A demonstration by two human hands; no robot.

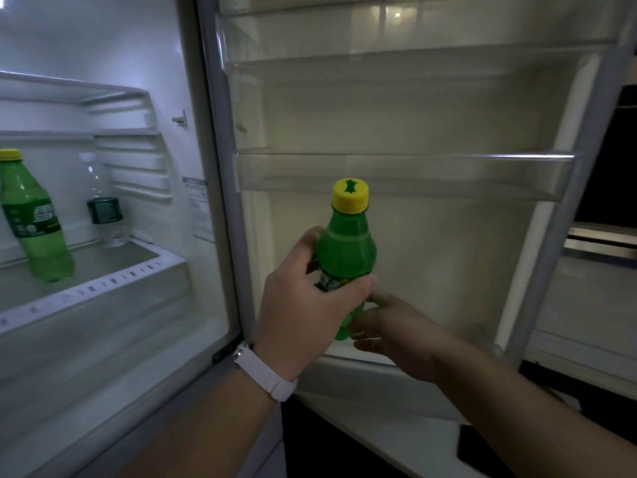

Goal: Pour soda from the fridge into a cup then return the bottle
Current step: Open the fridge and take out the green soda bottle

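Note:
A green soda bottle (345,251) with a yellow cap stands upright in front of the open fridge door (413,108). My left hand (303,305), with a white wristband, is wrapped around its middle over the label. My right hand (393,329) sits just below and to the right, fingers touching the bottle's lower part. The bottle's base is hidden behind both hands. No cup is in view.
Inside the fridge on the left, a second green soda bottle (32,219) and a clear water bottle (105,205) stand on a shelf (113,281). The door's bins (406,174) hold nothing. A dark counter (606,188) lies at far right.

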